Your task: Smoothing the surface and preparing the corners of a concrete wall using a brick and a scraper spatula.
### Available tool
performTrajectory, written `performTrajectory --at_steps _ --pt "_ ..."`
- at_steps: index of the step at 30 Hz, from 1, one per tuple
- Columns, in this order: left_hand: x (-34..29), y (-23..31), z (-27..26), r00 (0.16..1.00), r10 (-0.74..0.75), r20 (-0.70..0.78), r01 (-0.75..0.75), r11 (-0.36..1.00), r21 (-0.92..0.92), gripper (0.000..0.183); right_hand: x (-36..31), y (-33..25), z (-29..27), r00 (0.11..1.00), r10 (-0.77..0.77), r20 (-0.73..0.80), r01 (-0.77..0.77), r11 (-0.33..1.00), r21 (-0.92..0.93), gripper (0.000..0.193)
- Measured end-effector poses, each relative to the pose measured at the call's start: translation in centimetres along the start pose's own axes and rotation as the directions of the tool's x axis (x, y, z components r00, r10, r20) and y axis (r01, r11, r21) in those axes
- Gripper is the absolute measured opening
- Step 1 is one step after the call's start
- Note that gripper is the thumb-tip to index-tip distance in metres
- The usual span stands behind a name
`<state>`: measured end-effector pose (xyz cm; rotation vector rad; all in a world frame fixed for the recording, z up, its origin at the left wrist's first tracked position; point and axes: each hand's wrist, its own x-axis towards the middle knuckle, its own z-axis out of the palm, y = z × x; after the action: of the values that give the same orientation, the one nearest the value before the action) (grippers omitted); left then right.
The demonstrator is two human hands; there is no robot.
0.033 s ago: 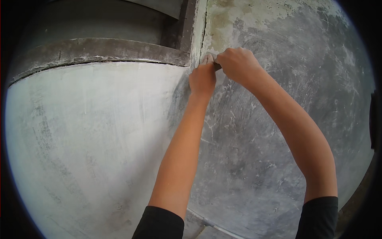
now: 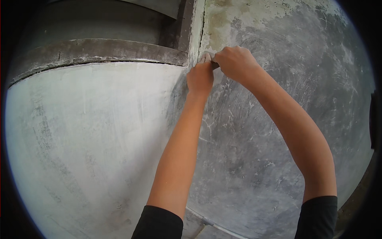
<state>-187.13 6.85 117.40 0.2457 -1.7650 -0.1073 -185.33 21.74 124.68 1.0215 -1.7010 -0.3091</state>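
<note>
Both my hands are raised to the inner corner where two walls meet, close to the lower right corner of a dark frame. My right hand (image 2: 235, 61) is closed round a small flat grey scraper (image 2: 215, 65), of which only a narrow strip shows between my hands. My left hand (image 2: 200, 77) is beside it, its fingertips pointing up and pressed on the scraper's left end. The tool lies against the grey wall (image 2: 254, 131) near the corner. Its working edge and the grip of my right fingers are hidden by my hands.
On the left is a pale, smoother wall (image 2: 99, 107) below a dark ledge (image 2: 119, 47) with a recess behind it. A crack (image 2: 203, 24) runs up the corner above my hands. A pale pipe (image 2: 223, 229) runs along the bottom. A dark object (image 2: 373, 119) stands at the right edge.
My hands and the scraper sit very slightly further left in the picture, and the wall corner has shifted left with them. My grip looks the same.
</note>
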Motion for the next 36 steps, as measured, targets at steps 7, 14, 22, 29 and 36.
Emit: performTrajectory --at_steps 7,14,22,29,36 --pt "-3.6 2.7 -0.5 0.998 0.036 -0.050 -0.045 0.982 -0.184 0.045 -3.9 0.5 1.1 0.996 -0.070 -0.060 0.063 0.993 -0.100 0.008" --pt "-3.0 2.2 0.5 0.989 0.043 -0.142 -0.065 0.986 -0.154 0.043 -3.7 -0.3 1.2 0.998 -0.053 -0.016 0.048 0.975 -0.215 0.008" --pt "-1.7 0.8 1.2 0.966 -0.024 -0.258 -0.014 0.989 -0.144 0.013 -0.9 -0.7 0.1 0.995 -0.103 0.016 0.105 0.975 -0.195 0.010" --pt "-0.7 -0.3 0.9 0.974 0.056 -0.221 -0.068 0.997 -0.045 0.015 -0.1 -1.0 0.1 0.993 -0.099 0.063 0.109 0.977 -0.184 0.009" --pt "-1.2 -0.2 0.5 0.986 -0.010 -0.165 -0.005 0.996 -0.092 0.017 1.3 -0.9 0.9 0.998 -0.063 -0.019 0.060 0.990 -0.125 0.008"
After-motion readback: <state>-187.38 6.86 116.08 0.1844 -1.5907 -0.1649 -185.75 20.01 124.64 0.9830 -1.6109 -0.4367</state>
